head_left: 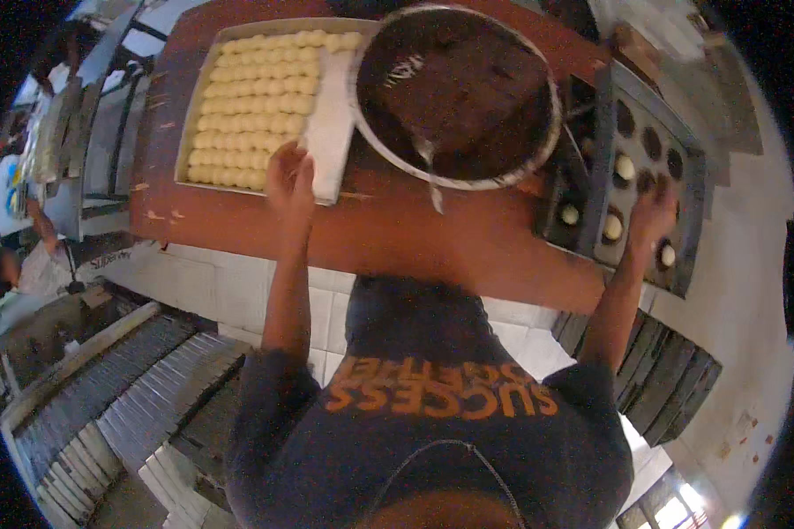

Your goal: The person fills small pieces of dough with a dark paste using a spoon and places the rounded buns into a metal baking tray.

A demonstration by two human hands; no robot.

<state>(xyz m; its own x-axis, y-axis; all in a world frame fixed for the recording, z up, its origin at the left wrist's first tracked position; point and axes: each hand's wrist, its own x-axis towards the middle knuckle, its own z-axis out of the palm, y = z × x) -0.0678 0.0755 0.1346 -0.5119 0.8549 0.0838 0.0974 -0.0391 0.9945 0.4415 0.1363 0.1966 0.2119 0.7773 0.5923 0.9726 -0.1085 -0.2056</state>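
My left hand (291, 181) is over the near edge of a shallow tray (333, 132) holding rows of pale dough balls (256, 110). Its fingers are drawn together beside the last balls of the near rows; a pale spot shows at the fingertips, too small to name. On the right, my right hand (653, 212) reaches over a dark baking pan (610, 150) with round hollows. Motion smears its fingers, so their grip is unclear. A few of the hollows hold a dough ball (625, 167); others look dark and bare.
A large round basin (457, 183) of dark brown filling stands between the trays, a spoon-like utensil (430, 167) leaning over its near rim. Another dark pan (566, 198) sits partly under the right one. All rest on a reddish-brown table (397, 234). Stacked pans (150, 379) lie lower left; a person (35, 256) is far left.
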